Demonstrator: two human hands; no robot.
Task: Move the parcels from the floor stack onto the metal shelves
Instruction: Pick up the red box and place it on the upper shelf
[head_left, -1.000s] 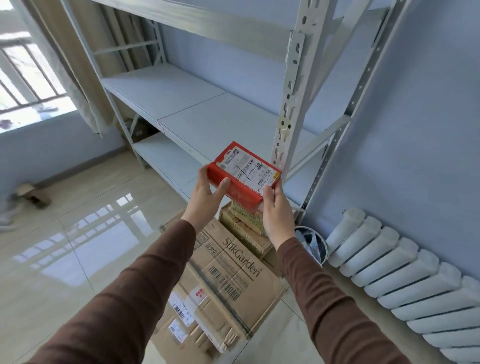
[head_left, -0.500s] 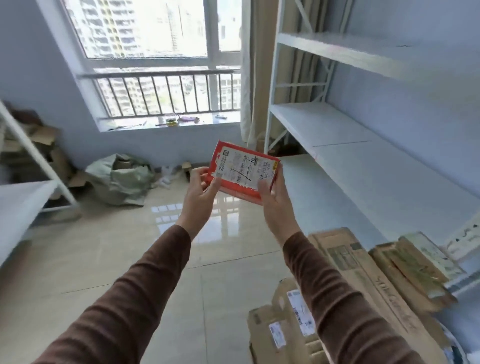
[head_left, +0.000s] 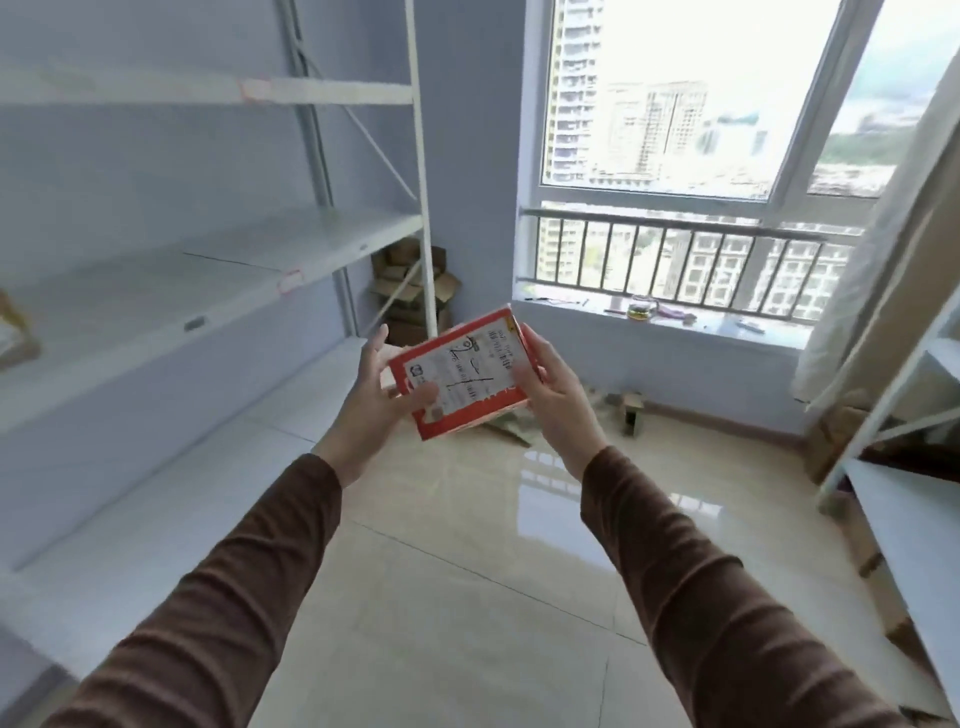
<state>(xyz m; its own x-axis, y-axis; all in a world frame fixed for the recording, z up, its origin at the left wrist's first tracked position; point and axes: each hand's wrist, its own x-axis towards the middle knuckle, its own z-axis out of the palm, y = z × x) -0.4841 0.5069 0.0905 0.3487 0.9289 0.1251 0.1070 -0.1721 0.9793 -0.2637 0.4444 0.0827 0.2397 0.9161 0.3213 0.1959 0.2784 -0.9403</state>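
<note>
I have a red parcel held between both hands out in front of me, chest high, over the glossy tiled floor. It is a flat red box with a white printed label facing up at me, tilted so its far right corner sits higher than the near left one. My left hand takes the left edge, thumb lying across the label's lower corner and fingers underneath; its grip is closed on the box. My right hand clamps the right edge, thumb on top near the label and fingers wrapped behind, so that grip is closed on the box as well. Both brown sleeves run back toward me.

The parcel touches no shelf. To my left stands a white metal shelf unit with bare boards at several levels, its nearest upright just behind the parcel. Past that upright, a heap of flattened cardboard boxes fills the corner. A window with a railing faces me, small items on its sill. A second shelf unit edges in at right.
</note>
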